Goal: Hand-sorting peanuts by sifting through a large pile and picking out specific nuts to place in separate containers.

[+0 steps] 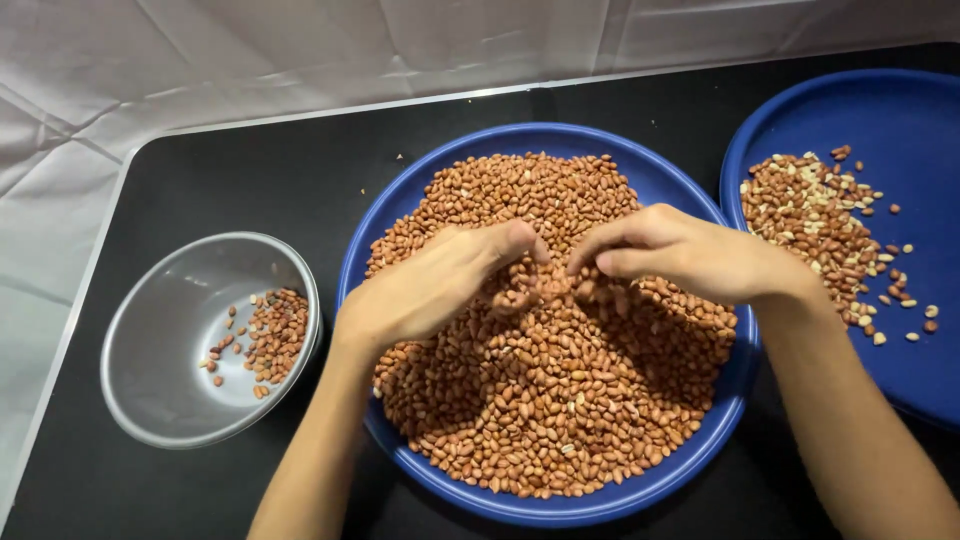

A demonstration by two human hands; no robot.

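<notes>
Both hands meet over the middle of the peanut heap [560, 400] in the blue plate [680, 470] at the bench's centre, the left hand [430, 285] and right hand [690, 255] curled narrow, fingertips pinching among nuts directly beneath them, neither nearer.

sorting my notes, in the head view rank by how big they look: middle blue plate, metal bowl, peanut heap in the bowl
1. middle blue plate
2. metal bowl
3. peanut heap in the bowl
</notes>
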